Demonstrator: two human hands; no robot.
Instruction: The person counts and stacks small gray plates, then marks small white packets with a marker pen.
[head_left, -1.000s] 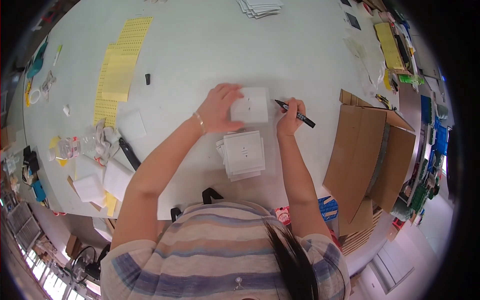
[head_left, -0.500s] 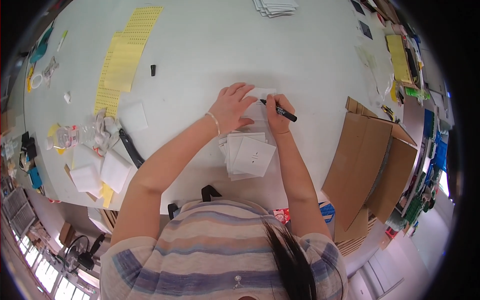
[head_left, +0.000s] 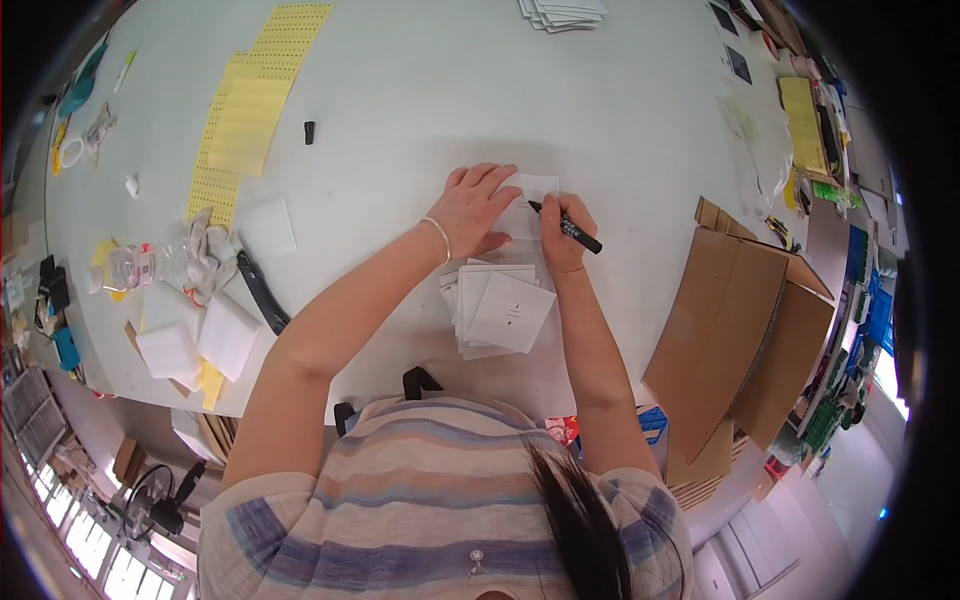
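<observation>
A white paper slip (head_left: 538,185) lies on the pale table in front of me. Across its left part rests my left hand (head_left: 473,208), open, fingers spread and pressing it flat. In my right hand (head_left: 566,232) is a black marker (head_left: 580,235), uncapped, its tip pointing left over the slip. A few dark marks show on the slip, partly covered by my hands. Closer to my body sits a loose stack of white slips (head_left: 512,312), the top one turned askew and bearing dark marks. The black marker cap (head_left: 309,132) stands farther off to the left.
Yellow perforated sheets (head_left: 245,120) lie at the far left. A black-handled cutter (head_left: 262,292), a plastic bottle (head_left: 130,268) and a crumpled cloth (head_left: 208,250) are nearer left. To my right stands an open cardboard box (head_left: 715,330). Another paper stack (head_left: 562,14) is at the far edge.
The marker tip has shifted slightly right and off the written marks. Both hands stay over the same slip, and the whole view has moved a little.
</observation>
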